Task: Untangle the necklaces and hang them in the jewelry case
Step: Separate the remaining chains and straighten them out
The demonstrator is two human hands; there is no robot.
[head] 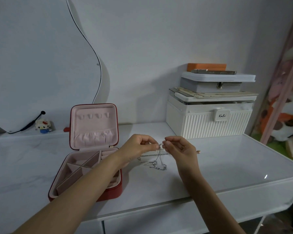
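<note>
A tangle of thin silver chain necklaces [156, 160] is pinched at its top between the fingertips of the left hand [139, 146] and the right hand [179, 147], each grip clamped on the chains, while the loose lengths are draped onto the glossy white desk [227, 166] just below. To the left, a square red jewelry case with pink lining [90, 149] is stood open, its lid upright and its hooks bare. A ribbed white storage box [208, 122] is set far right.

Only readable thing was "KaSi" in dark script on the latch [221, 115] of the ribbed white box [208, 123], right of the jewelry case [91, 149]. Nothing else was legible.
</note>
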